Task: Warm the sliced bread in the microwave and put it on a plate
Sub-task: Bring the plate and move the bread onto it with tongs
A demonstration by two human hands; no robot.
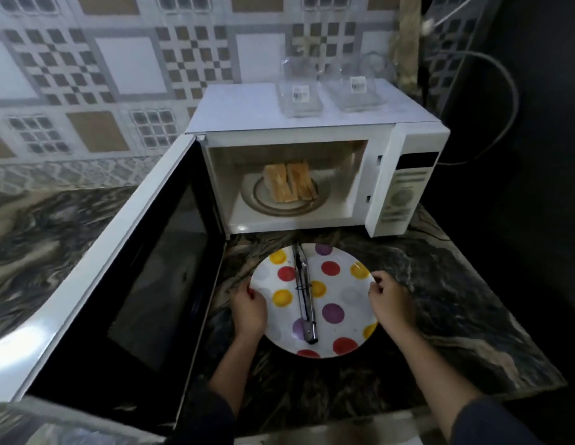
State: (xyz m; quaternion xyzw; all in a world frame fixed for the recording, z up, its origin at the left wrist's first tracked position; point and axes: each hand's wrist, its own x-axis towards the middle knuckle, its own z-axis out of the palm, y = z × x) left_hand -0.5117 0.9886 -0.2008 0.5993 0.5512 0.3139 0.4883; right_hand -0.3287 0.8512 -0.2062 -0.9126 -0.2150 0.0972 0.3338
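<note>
Left hand (249, 311) and right hand (390, 303), forearms extended, pinching opposite rims of plate (344, 277)

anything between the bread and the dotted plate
Nothing blocks the route: the white-framed microwave door is open and the browned bread slices sit exposed. But silver metal tongs lie across the white plate with coloured dots, held at its rim by the left hand and right hand.

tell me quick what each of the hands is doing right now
Left hand: closed, holding the left rim of the polka-dot plate.
Right hand: closed, holding the same plate's right rim.
</note>
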